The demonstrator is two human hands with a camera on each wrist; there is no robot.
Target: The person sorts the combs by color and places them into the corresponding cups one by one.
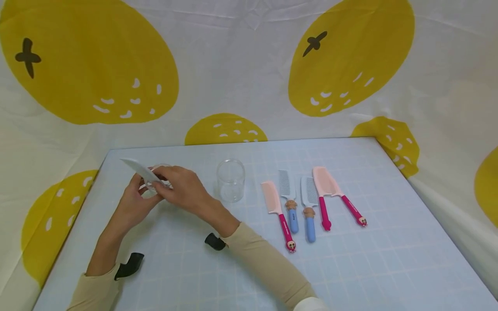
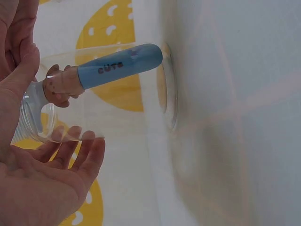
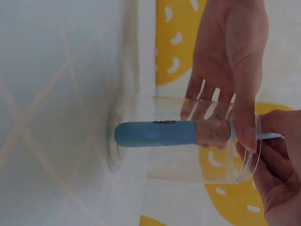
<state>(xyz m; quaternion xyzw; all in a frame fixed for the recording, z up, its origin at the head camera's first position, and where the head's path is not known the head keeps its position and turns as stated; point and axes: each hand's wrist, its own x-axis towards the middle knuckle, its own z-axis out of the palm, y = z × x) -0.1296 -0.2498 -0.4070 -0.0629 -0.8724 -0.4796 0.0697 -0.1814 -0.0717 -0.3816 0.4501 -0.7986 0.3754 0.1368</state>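
Observation:
On the left of the table, my left hand curls round a clear glass cup standing upright, its thumb by the rim in the right wrist view. My right hand pinches a pale blue comb above the cup. The comb's blue handle, lettered and with a small brown figure at its neck, points down inside the glass. In the left wrist view, the handle's end reaches near the cup's base. Fingers hide part of the comb's toothed end.
A second clear glass cup stands right of my hands. Farther right lie a pink comb, two blue-handled combs, and two overlapping pink combs. A patterned cloth hangs behind the table.

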